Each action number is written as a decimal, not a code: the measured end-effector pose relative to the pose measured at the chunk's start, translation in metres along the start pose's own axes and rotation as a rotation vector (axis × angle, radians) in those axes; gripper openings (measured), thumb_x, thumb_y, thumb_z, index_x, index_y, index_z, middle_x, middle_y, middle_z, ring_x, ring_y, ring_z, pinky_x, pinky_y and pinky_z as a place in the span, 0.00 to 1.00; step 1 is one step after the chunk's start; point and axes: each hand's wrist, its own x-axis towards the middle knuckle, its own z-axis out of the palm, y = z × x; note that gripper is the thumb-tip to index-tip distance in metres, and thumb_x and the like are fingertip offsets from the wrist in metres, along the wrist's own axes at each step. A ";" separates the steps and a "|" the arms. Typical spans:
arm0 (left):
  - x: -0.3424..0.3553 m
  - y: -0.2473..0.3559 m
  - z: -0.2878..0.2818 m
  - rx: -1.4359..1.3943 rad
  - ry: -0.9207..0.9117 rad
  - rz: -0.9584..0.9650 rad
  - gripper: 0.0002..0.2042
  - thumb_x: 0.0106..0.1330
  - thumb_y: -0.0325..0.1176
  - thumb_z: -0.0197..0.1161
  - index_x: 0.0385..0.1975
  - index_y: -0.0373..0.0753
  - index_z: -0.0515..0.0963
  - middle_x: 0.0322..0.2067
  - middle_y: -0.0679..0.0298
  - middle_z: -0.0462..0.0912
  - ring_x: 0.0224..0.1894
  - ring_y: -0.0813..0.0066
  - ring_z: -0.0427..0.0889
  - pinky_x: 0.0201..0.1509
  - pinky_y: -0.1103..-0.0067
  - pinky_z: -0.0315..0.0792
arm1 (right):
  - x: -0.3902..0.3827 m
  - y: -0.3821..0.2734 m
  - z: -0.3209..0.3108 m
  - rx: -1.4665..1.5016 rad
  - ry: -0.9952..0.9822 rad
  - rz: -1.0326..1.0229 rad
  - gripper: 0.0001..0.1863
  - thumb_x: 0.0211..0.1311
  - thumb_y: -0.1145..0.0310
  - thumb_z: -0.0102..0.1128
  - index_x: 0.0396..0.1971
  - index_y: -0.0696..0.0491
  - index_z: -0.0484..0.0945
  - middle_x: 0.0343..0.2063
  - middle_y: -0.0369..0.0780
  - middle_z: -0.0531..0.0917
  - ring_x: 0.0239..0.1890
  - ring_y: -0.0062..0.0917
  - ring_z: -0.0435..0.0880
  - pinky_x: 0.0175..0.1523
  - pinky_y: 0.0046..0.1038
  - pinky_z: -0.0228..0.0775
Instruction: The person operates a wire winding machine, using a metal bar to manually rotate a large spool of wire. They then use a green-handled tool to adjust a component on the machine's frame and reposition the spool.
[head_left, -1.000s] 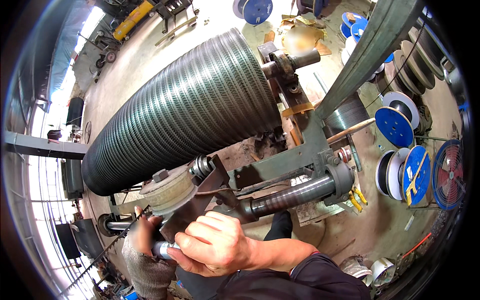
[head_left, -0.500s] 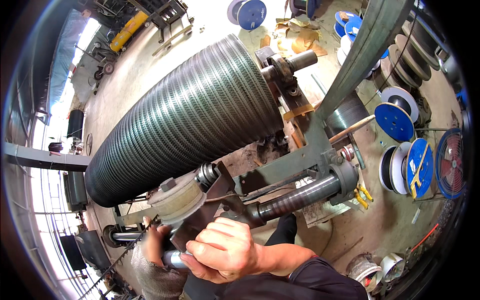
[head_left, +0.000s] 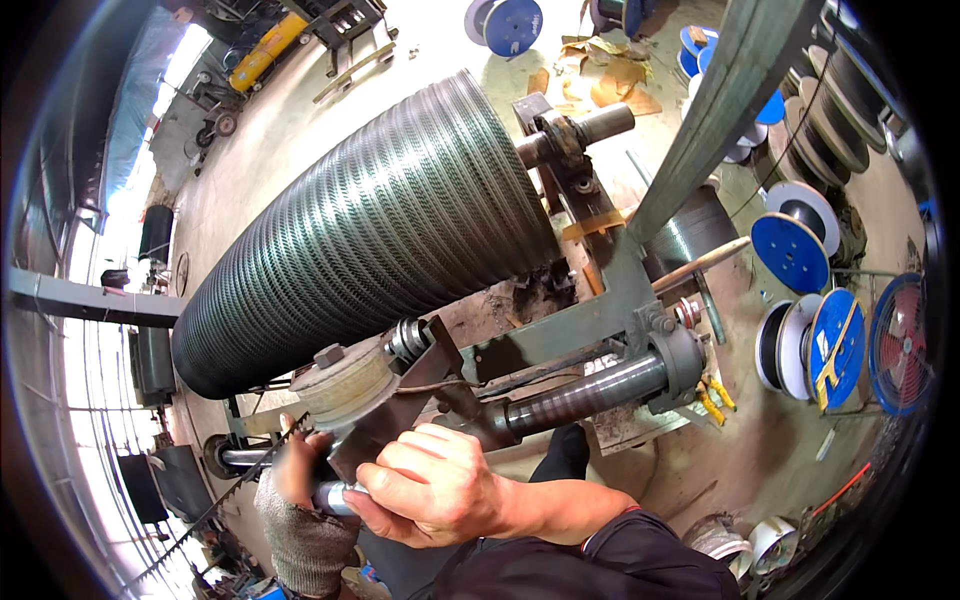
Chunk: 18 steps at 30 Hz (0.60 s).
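My right hand (head_left: 428, 487) is closed in a fist around a short silver metal cylinder (head_left: 334, 497), whose end sticks out to the left of the thumb. My left hand (head_left: 296, 468), in a grey knitted cuff (head_left: 300, 545), is beside that end, under the grooved wheel. It is smeared, so its grip is unclear; a dark wire rope (head_left: 215, 538) runs up from the lower left past its thumb. The pale grooved wheel (head_left: 345, 388) sits on a dark metal bracket (head_left: 385, 425) just beyond both hands. Behind it lies a large drum wound with dark wire rope (head_left: 370, 215).
A thick steel shaft (head_left: 590, 390) runs right from the bracket to a grey frame (head_left: 555, 325). A slanting steel beam (head_left: 725, 125) crosses the upper right. Blue-and-white reels (head_left: 790, 250) and a fan (head_left: 900, 345) stand at the right. A yellow cylinder (head_left: 268, 55) lies far left.
The whole view has shifted slightly. Both hands, the silver cylinder and the wheel appear a little higher and further left in the picture. My right hand keeps its grip.
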 end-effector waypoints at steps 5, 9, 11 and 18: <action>0.001 -0.006 0.003 -0.124 -0.042 -0.124 0.39 0.68 0.38 0.59 0.77 0.36 0.50 0.50 0.47 0.84 0.51 0.61 0.85 0.54 0.71 0.74 | 0.000 0.004 0.003 0.001 0.061 -0.004 0.09 0.54 0.71 0.72 0.28 0.57 0.78 0.18 0.35 0.72 0.16 0.27 0.71 0.22 0.28 0.59; 0.002 -0.013 0.005 -0.114 -0.029 -0.023 0.40 0.67 0.37 0.60 0.77 0.37 0.49 0.51 0.47 0.83 0.52 0.61 0.84 0.53 0.71 0.75 | 0.001 0.004 0.001 -0.005 0.093 -0.001 0.09 0.53 0.71 0.71 0.27 0.57 0.78 0.17 0.35 0.72 0.16 0.26 0.70 0.22 0.27 0.58; 0.001 -0.017 0.007 -0.124 -0.017 -0.012 0.40 0.67 0.37 0.60 0.77 0.37 0.49 0.52 0.47 0.82 0.52 0.61 0.84 0.53 0.70 0.75 | 0.000 0.004 0.001 -0.003 0.092 0.004 0.09 0.53 0.71 0.71 0.27 0.57 0.78 0.18 0.35 0.72 0.16 0.26 0.70 0.22 0.27 0.58; 0.010 0.031 0.002 -0.135 0.002 -0.037 0.38 0.68 0.36 0.59 0.76 0.37 0.51 0.51 0.47 0.83 0.49 0.61 0.84 0.54 0.70 0.74 | -0.001 0.004 -0.002 -0.018 0.044 0.008 0.09 0.52 0.72 0.72 0.27 0.57 0.79 0.18 0.35 0.73 0.16 0.27 0.72 0.22 0.27 0.61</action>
